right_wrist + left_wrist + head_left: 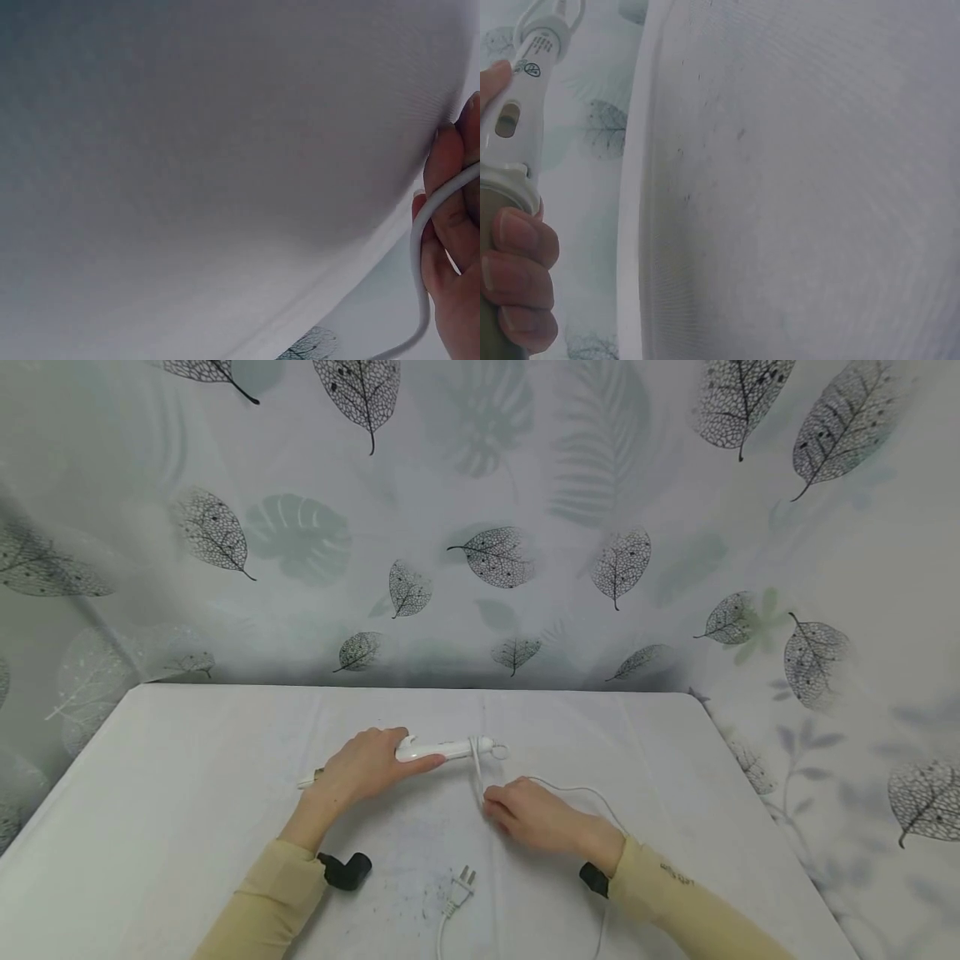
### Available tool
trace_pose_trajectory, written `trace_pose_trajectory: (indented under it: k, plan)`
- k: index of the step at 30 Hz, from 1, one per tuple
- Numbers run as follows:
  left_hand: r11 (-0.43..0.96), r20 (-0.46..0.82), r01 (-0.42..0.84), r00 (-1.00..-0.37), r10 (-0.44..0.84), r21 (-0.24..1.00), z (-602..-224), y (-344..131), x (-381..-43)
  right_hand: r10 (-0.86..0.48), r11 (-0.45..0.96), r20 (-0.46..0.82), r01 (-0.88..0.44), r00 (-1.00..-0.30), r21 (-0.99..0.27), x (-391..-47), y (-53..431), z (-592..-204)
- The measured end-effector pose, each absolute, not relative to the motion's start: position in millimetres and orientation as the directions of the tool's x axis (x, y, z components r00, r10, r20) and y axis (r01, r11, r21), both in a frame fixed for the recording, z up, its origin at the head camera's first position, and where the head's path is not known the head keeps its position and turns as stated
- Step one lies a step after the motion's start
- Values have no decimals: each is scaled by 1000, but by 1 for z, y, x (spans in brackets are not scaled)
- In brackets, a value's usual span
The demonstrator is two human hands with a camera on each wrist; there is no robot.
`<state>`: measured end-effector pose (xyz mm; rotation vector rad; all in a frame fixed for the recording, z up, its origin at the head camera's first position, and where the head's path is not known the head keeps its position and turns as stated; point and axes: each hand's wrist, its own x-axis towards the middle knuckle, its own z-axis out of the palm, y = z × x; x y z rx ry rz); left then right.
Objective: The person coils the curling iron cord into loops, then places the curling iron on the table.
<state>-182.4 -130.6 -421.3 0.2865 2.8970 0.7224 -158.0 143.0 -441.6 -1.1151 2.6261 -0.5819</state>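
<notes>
A white-handled curling iron [453,749] lies across my left hand [367,764], which grips it beyond the middle of the table. In the left wrist view, several fingers [521,274] curl round its brownish barrel [493,214], and a slide switch [508,120] shows on the handle. The white cord [476,760] loops round the handle near its end ring. My right hand [536,814] pinches the cord just below that loop. In the right wrist view, more cord [418,262] runs over the fingers. The two-pin plug [459,889] lies on the table nearer to me.
A white cloth covers the table [225,735], with dark specks near the plug. Behind and at the sides hangs a leaf-printed curtain [435,485]. Loose cord trails past the right forearm towards the front. Black wrist mounts [347,872] sit by both sleeves.
</notes>
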Motion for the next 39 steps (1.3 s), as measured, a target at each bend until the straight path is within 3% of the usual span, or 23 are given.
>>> trace_pose_trajectory:
  k: [11, 19, 31, 35, 39]
  plan:
    - [829, -84, 178, -962, 260, 530, -418, -130, -181, -711, 630, -49, -603, -702, -489, -167, 142, -443]
    - [799, -86, 214, -946, 314, 562, -417, -130, -180, -723, 595, 33, -646, -690, -478, -176, 149, -444]
    - [779, -117, 255, -916, 385, 573, -419, -128, -179, -690, 571, 55, -588, -722, -573, -189, 159, -441]
    - [781, -137, 256, -907, 398, 570, -420, -126, -178, -706, 609, 13, -617, -708, -498, -195, 161, -435]
    - [785, -146, 257, -905, 401, 563, -421, -125, -177, -764, 596, 18, -715, -645, -366, -202, 160, -431]
